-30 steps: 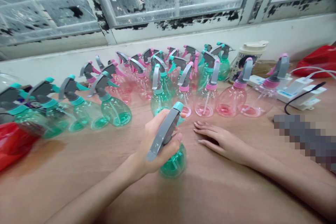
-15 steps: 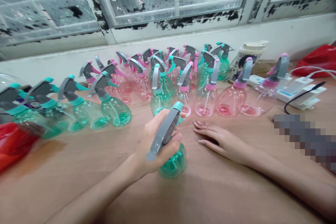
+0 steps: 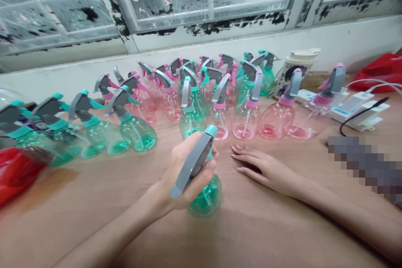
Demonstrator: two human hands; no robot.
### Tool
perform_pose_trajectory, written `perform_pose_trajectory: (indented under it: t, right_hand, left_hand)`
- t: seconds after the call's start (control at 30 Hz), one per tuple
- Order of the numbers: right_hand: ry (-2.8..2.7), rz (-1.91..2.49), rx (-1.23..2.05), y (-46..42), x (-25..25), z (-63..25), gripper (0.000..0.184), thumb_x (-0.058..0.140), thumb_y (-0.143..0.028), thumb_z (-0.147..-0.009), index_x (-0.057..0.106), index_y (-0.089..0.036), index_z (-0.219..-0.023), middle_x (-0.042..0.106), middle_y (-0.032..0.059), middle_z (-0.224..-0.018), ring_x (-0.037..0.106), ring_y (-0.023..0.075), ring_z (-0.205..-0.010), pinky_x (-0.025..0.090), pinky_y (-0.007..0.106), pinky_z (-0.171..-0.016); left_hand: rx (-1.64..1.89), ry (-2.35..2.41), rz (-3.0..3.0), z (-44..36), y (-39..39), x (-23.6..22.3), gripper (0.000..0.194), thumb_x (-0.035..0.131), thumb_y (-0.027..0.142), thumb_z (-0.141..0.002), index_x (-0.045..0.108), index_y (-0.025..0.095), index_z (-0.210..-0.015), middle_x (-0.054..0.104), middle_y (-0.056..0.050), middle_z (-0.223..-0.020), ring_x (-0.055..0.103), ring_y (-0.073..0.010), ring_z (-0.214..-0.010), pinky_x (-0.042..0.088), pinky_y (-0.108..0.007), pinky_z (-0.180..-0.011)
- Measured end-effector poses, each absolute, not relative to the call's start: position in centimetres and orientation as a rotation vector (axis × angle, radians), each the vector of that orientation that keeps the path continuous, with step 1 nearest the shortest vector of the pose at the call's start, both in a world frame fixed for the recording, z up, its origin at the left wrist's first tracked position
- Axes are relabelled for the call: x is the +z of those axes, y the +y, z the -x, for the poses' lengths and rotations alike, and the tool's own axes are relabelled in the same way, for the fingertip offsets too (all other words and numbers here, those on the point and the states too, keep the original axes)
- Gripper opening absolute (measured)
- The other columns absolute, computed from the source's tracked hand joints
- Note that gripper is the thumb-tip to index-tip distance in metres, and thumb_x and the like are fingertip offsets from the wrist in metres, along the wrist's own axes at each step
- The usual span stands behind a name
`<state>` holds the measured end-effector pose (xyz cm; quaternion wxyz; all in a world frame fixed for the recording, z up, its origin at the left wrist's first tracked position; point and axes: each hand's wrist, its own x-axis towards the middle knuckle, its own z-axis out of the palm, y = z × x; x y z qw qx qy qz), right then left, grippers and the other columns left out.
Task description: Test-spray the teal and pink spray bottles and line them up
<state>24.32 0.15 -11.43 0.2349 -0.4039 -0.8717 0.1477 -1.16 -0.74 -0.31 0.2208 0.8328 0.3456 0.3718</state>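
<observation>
Left grip point(image 3: 176, 162) curled, left forearm point(image 3: 121, 221) slanting inward; right grip point(image 3: 271, 171) palm down, fingers point(image 3: 251, 158) loosely extended

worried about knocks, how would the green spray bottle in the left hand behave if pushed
The green spray bottle looks like clear plastic, so probably light. Its tall grey head may make it tip-prone, though its wide body should help.

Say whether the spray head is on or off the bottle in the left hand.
On: the grey spray head tops the green bottle; the left hand hides the join, so tightness cannot be told.
</observation>
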Motion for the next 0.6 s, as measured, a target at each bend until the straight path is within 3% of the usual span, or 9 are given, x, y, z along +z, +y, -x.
perform_pose_trajectory:
  t: [0.6]
  right_hand:
    - [-2.39,1.1,0.404,0.21,-11.51,-24.31,0.041,0.045,-0.038,-0.099,0.055,-0.021,-0.134,0.056,0.0073,-0.14,0.046,0.0241,-0.134,0.04,0.046,-0.111]
  left_hand:
    - [1.05,0.94,-2.066,0.72,-0.77,-1.29,0.032,0.053,0.025,-0.08,0.057,0.022,-0.112,0.065,-0.003,-0.089,0.059,-0.0145,-0.064,0.053,-0.03,-0.064]
